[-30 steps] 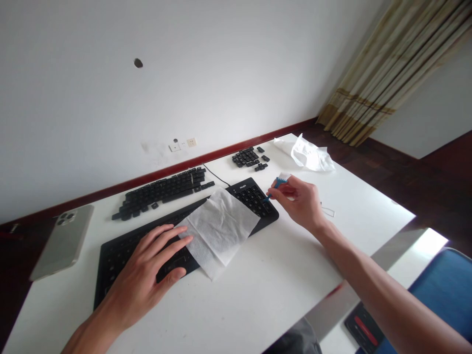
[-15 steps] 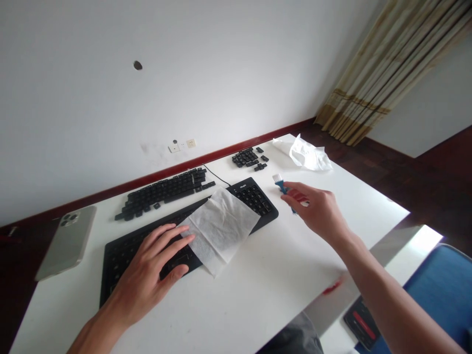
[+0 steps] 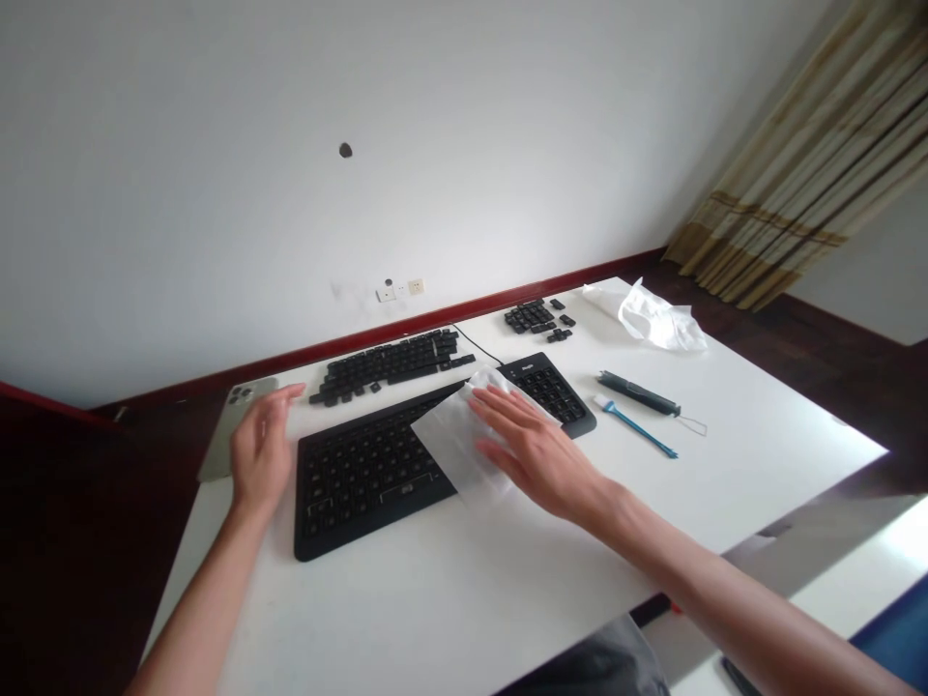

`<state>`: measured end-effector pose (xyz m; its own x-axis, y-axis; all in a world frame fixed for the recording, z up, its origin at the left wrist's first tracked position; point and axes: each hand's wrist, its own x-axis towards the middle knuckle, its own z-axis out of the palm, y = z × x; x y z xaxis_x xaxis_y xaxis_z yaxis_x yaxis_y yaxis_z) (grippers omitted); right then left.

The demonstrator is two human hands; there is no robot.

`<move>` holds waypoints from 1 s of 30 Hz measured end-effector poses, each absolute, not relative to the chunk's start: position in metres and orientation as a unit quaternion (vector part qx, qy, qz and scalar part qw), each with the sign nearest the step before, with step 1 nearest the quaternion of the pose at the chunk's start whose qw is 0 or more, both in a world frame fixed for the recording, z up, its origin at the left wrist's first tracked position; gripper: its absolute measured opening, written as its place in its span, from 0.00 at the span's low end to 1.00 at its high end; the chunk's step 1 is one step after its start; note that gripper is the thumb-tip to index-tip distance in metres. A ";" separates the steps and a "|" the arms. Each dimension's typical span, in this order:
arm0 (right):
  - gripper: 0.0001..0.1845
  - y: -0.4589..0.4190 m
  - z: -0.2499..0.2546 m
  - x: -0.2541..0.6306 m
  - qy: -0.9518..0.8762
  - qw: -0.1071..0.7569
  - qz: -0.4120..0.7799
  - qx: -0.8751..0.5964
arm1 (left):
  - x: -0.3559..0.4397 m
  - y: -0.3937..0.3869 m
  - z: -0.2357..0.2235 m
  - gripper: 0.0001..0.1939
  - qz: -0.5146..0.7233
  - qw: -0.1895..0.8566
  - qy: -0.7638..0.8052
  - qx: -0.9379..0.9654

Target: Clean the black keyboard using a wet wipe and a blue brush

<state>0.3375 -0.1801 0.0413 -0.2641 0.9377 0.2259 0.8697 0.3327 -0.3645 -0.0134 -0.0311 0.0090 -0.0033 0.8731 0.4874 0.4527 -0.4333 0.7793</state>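
Observation:
A black keyboard base [image 3: 362, 474] without its keycaps lies on the white table [image 3: 464, 590]. A white wipe [image 3: 453, 445] is spread over its right half. My right hand [image 3: 526, 449] lies flat on the wipe, fingers stretched out, open. My left hand [image 3: 259, 449] hovers at the keyboard's left end, fingers loosely extended, next to a phone [image 3: 230, 430] lying face down. A small blue brush [image 3: 638, 430] rests on the table right of the keyboard, beside a dark pen-like tool [image 3: 638, 393].
Removed black keycaps lie in a long row [image 3: 391, 365] behind the keyboard and in a smaller cluster [image 3: 536, 317] further right. A crumpled white plastic wrapper [image 3: 652, 314] sits at the far right corner. Curtains hang at the right; a blue chair edge shows bottom right.
My right hand has let go of the blue brush, now lying on the table, and moved left onto the wipe. My left hand has left the keyboard and moved to its left end. The view shifted.

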 end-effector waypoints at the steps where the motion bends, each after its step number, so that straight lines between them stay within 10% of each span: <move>1: 0.34 -0.170 0.037 0.324 -0.802 0.179 0.095 -0.561 | -0.015 -0.029 0.005 0.22 0.522 0.233 0.501 0.650; 18: 0.43 -0.128 0.026 0.131 -0.858 0.141 0.158 -0.468 | -0.007 -0.032 -0.001 0.23 0.506 0.279 0.499 0.646; 30: 0.37 -0.145 0.024 0.262 -0.789 0.093 0.118 -0.595 | -0.007 -0.033 0.000 0.24 0.520 0.307 0.491 0.628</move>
<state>0.2621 -0.1452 0.0242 -0.2738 0.9618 0.0069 0.9177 0.2634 -0.2974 -0.0072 -0.0326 -0.0005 -0.0237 0.9359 0.3515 0.2975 -0.3291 0.8962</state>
